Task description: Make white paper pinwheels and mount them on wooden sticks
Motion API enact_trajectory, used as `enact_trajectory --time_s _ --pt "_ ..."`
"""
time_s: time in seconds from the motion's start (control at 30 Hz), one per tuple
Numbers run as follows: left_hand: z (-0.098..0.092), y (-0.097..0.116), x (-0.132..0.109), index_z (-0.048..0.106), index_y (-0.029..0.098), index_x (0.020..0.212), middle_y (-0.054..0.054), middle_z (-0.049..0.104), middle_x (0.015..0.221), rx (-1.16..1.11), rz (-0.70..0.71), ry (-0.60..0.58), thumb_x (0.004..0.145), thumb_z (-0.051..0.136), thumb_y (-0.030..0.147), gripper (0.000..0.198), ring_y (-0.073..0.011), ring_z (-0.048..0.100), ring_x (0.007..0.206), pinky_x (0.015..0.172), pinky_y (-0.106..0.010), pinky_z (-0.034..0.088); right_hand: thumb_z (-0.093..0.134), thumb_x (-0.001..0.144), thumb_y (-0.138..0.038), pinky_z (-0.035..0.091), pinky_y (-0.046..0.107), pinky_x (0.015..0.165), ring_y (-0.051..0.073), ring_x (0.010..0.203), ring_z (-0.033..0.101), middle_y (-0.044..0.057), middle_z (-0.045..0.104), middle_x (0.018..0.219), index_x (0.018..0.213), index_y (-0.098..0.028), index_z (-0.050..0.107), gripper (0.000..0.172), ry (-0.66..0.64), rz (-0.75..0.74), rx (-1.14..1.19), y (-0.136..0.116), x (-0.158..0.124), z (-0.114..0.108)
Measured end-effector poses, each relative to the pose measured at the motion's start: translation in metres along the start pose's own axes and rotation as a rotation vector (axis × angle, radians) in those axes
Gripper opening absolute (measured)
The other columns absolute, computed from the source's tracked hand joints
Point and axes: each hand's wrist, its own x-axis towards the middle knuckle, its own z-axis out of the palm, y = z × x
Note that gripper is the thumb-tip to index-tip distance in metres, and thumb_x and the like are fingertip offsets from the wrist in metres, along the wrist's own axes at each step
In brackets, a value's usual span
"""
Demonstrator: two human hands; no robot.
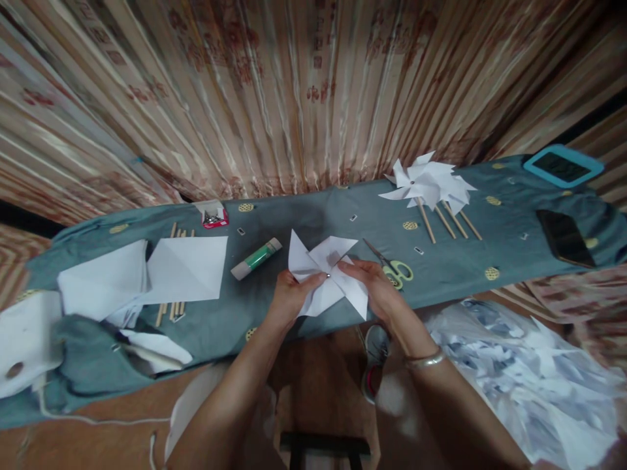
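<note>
A white paper pinwheel (329, 251) with a small pin at its centre is held between my two hands, just over the front of the cloth. My left hand (292, 292) grips its left side, the thumb reaching to the pin. On the right side, my right hand (372, 281) has its thumb behind and fingers on the paper near the centre. Close to my right hand lie scissors (399, 271) with yellow-green handles. A green and white glue stick (257, 259) rests left of the pinwheel.
Finished pinwheels on sticks (426, 184) lie at the back right. White paper sheets (189, 267) cover wooden sticks at left, near a red box of pins (214, 215). A phone (563, 238) and blue-framed device (563, 164) sit far right. A plastic bag (529, 378) stands below.
</note>
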Motion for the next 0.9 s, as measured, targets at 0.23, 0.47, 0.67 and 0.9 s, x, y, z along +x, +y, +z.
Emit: enact_trajectory --time_s 0.23,0.47,0.67,0.9 --pt "-0.004 -0.006 0.002 0.076 0.012 0.074 -0.004 0.075 0.072 0.020 -0.016 -0.021 0.043 0.092 0.033 0.041 -0.0155 0.064 0.060 0.062 -0.027 0.050 0.092 0.043 -0.034 0.040 0.024 0.049 0.011 0.050 0.056 0.000 0.070 0.062 0.073 -0.015 0.073 0.040 -0.017 0.011 -0.010 0.004 0.001 0.001" --pt "-0.005 -0.008 0.003 0.076 0.013 0.075 -0.003 0.075 0.072 0.017 0.003 -0.021 0.042 0.092 0.033 0.042 -0.0149 0.064 0.061 0.061 -0.025 0.050 0.092 0.045 -0.032 0.046 0.025 0.055 0.013 0.056 0.061 0.000 0.074 0.070 0.076 -0.017 0.075 0.039 -0.010 -0.037 -0.012 0.009 0.002 0.002" --pt "-0.007 -0.011 0.006 0.076 0.012 0.076 -0.005 0.076 0.072 0.045 0.031 -0.016 0.044 0.092 0.036 0.044 -0.0167 0.065 0.063 0.063 -0.027 0.051 0.090 0.051 -0.034 0.047 0.025 0.056 0.012 0.057 0.061 0.000 0.074 0.070 0.079 -0.016 0.076 0.035 -0.029 -0.066 -0.033 0.008 0.002 0.004" --pt "-0.009 -0.012 0.007 0.075 0.013 0.079 -0.004 0.077 0.078 0.087 0.079 -0.001 0.046 0.091 0.031 0.041 -0.0156 0.065 0.066 0.065 -0.026 0.051 0.089 0.052 -0.035 0.050 0.028 0.062 0.014 0.062 0.064 0.002 0.076 0.076 0.081 -0.016 0.076 0.037 -0.023 -0.103 -0.035 0.013 0.006 0.004"
